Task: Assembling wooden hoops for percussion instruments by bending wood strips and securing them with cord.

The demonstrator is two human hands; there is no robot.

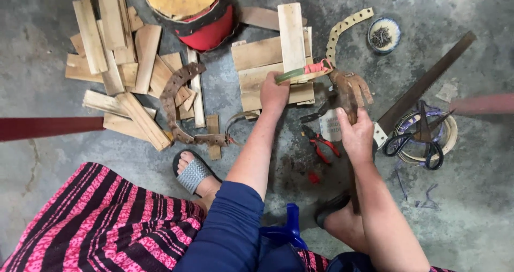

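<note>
My left hand (274,94) grips one end of a curved strip (303,73) wound with green and pink, and holds it down on a stack of flat wooden slats (262,55). To the right, my right hand (355,135) is closed around the handle of a worn brown tool. The tool's ragged head (350,86) sits just right of the strip's pink end. Whether the head touches the strip I cannot tell.
Red-handled pliers (321,143) lie between my hands. A long saw (425,85), black scissors (415,139) on a coiled ring, and a bowl of nails (384,35) are on the right. On the left are loose slats (123,63), a perforated brown strap (174,103) and a red-sided drum (193,10).
</note>
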